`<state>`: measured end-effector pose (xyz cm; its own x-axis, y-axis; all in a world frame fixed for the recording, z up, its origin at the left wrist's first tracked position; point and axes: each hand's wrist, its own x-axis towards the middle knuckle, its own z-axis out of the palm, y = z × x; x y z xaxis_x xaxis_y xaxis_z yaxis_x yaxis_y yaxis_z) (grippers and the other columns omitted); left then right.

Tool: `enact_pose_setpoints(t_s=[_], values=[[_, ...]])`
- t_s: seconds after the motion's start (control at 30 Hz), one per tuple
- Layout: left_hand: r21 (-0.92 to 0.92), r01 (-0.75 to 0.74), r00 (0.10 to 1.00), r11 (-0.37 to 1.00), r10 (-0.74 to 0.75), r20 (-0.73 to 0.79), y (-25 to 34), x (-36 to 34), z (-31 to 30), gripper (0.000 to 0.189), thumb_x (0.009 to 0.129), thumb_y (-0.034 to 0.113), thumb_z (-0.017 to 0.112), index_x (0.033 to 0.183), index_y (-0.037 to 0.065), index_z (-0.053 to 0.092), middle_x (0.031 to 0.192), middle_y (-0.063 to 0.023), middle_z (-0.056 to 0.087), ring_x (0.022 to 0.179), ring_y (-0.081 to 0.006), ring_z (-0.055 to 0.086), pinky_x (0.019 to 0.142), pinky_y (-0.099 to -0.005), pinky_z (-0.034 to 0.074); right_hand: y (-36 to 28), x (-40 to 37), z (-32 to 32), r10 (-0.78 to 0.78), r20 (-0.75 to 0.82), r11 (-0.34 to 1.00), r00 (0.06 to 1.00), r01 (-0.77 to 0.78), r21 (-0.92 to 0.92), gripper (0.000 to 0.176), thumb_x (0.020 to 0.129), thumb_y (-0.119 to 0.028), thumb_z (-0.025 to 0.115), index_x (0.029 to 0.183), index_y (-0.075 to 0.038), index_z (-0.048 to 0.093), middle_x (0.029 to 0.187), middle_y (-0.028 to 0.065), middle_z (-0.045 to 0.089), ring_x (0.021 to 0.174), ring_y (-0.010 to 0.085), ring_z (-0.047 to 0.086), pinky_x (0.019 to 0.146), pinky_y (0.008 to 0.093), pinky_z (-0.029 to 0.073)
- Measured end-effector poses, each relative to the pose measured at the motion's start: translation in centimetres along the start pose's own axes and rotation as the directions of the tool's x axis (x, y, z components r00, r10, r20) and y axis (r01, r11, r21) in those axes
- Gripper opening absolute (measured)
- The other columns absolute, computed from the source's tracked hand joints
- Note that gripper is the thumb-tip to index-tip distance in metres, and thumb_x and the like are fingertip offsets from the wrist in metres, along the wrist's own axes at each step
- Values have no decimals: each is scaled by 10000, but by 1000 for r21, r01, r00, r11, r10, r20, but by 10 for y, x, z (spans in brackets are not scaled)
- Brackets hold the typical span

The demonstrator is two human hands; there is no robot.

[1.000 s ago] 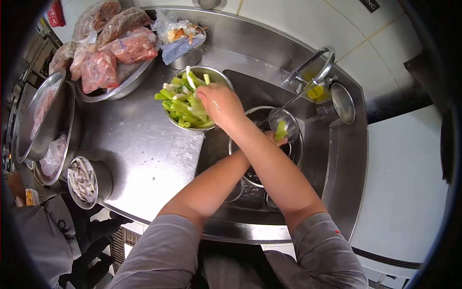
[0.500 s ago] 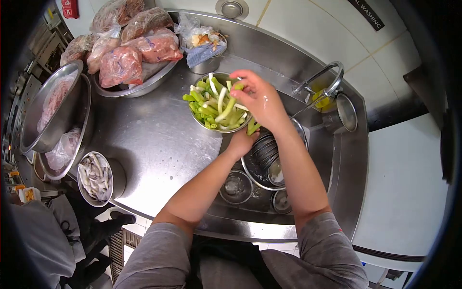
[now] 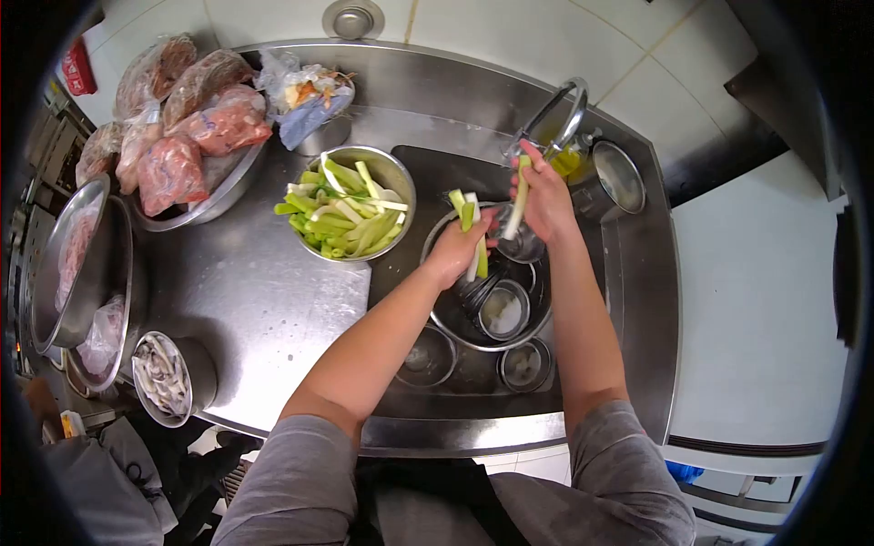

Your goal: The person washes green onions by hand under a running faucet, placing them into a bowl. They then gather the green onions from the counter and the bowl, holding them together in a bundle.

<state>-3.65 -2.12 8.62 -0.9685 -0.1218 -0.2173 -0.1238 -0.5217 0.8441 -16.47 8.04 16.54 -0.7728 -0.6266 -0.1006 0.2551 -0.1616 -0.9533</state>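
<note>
My left hand (image 3: 458, 247) is closed around several green-and-white scallion pieces (image 3: 470, 215) over a large metal bowl (image 3: 435, 314) in the sink. Just right of it, my right hand (image 3: 546, 194) grips a single scallion stalk (image 3: 517, 202) below the faucet (image 3: 574, 114). To the left, a steel bowl (image 3: 407, 191) holds many cut scallions (image 3: 350, 218). Beneath my hands, smaller metal bowls, one with whitish contents (image 3: 503, 312), sit inside the large bowl.
Bagged meat (image 3: 173, 173) fills a basin at the upper left, beside a small pot with a blue cloth (image 3: 314, 118). Tilted basins (image 3: 77, 264) and a squid-like food container (image 3: 162, 378) stand left. A person in grey (image 3: 100, 482) is at the lower left.
Both hands have moved from the scallion bowl to over the sink, each with scallion in it. The right hand is now near the faucet. The whole view has shifted.
</note>
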Motion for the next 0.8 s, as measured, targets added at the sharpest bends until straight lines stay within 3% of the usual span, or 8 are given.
enact_pose_setpoints(t_s=[0.17,0.23,0.33,0.5,0.57,0.6,0.7,0.8], values=[[27,-57,995,998,55,79,13,24,25,361,970,321,494,1169,24,545,925,-64,627,745,-157,612,675,-279,498,16,6,-5,-254,-41,967,966,253,-27,413,956,-66,462,1365,-60,400,1053,61,551,947,148,533,870,302,448],[192,-118,991,974,104,85,11,29,25,360,964,340,503,1114,17,559,861,-62,623,697,-158,604,644,-279,495,13,13,-6,-228,-100,972,968,233,36,311,968,-130,480,1265,-40,475,928,53,566,782,130,552,730,278,481],[-256,57,998,965,-48,40,6,38,25,340,946,372,529,1001,37,552,777,-80,602,667,-160,590,588,-286,486,2,19,1,-120,-185,988,975,136,78,276,969,-340,500,881,-78,498,570,-11,416,452,93,386,398,274,319],[-208,-7,1000,978,4,-17,-2,71,33,332,956,334,502,1028,13,546,870,-94,610,762,-197,604,688,-354,502,13,34,-11,-58,-159,987,986,32,-160,376,961,-429,465,869,-67,510,621,39,468,543,159,467,511,307,397],[-86,-81,996,993,77,-44,-4,79,39,314,956,305,506,1038,5,545,899,-98,617,796,-204,610,710,-371,504,23,36,-11,-655,123,338,746,434,-835,340,965,-365,452,995,-40,544,821,140,560,778,253,551,748,369,447],[-134,-142,990,981,139,-31,-3,81,48,284,947,268,512,1040,3,553,872,-100,620,754,-206,610,658,-372,500,16,30,-10,-546,113,293,830,315,-903,340,960,-284,437,1156,-23,536,1086,222,561,1051,320,520,950,408,370],[-257,-121,993,959,117,-30,7,77,68,246,940,212,508,1046,-4,562,858,-109,626,723,-210,613,612,-376,500,9,36,-13,-475,144,367,868,344,-864,374,939,-252,438,1238,-41,514,1190,232,545,1100,382,508,940,463,378],[-260,-5,994,966,33,103,15,73,51,225,952,178,492,1070,-1,560,926,-120,631,796,-212,619,674,-370,507,7,28,-4,-504,214,60,837,282,-958,411,905,-184,458,1292,-50,488,1330,173,475,1152,352,491,953,486,372]])
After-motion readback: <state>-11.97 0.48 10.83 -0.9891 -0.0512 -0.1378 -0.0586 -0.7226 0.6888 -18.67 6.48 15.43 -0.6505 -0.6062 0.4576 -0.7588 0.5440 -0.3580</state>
